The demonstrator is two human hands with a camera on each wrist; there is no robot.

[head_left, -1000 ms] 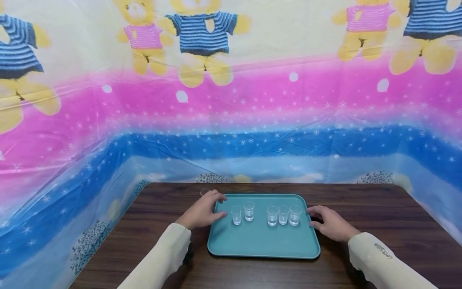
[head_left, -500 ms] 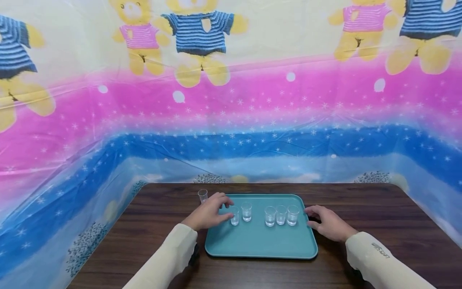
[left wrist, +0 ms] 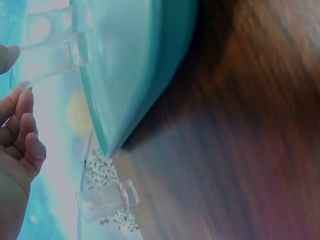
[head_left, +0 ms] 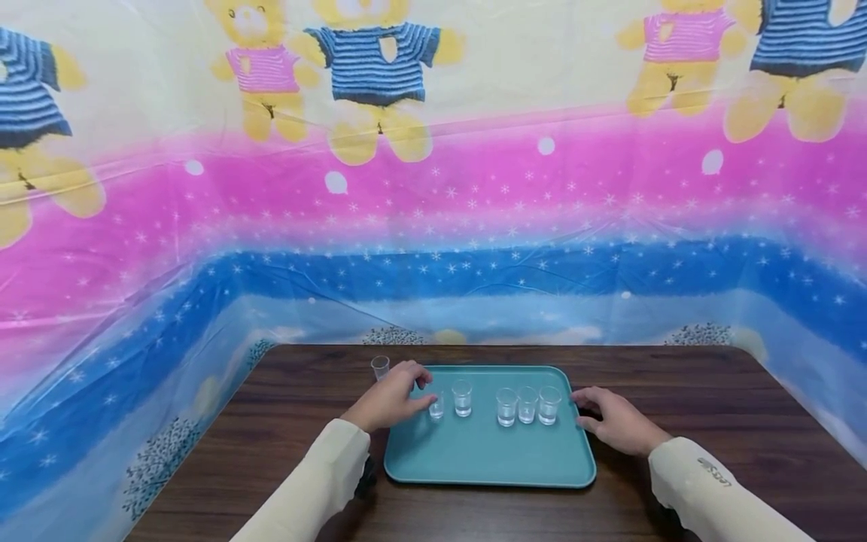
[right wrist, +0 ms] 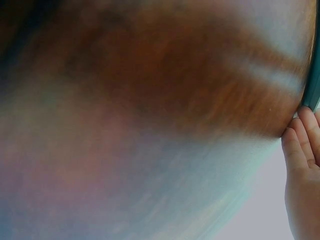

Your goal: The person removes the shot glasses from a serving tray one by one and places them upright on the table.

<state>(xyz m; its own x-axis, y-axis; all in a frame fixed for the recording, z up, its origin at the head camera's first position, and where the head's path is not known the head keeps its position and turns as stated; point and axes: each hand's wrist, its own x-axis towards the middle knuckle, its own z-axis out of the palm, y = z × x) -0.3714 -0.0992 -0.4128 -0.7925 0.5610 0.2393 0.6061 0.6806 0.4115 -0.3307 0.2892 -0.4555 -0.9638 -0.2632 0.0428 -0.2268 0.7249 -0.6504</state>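
Observation:
My left hand (head_left: 393, 395) reaches over the left side of a teal tray (head_left: 491, 461). Its thumb and fingertip pinch the rim of a small clear shot glass (head_left: 436, 409), which also shows in the left wrist view as a tilted glass (left wrist: 47, 60). Just right of it stands a second shot glass (head_left: 463, 400). At the tray's right edge rests my right hand (head_left: 619, 421), fingers loosely bent, fingertips at the rim. The right wrist view shows those fingertips (right wrist: 304, 114) against the tray's side.
Three more shot glasses, among them a middle one (head_left: 527, 406), stand side by side on the tray's right half. Another shot glass (head_left: 381, 366) is on the dark wooden table (head_left: 305, 376), beyond the left hand. A patterned cloth (head_left: 433, 271) hangs behind the table.
My left hand has moved right, from the tray's left edge to the leftmost glass on it, and now pinches its rim. That glass has shifted slightly left. The right hand stays put.

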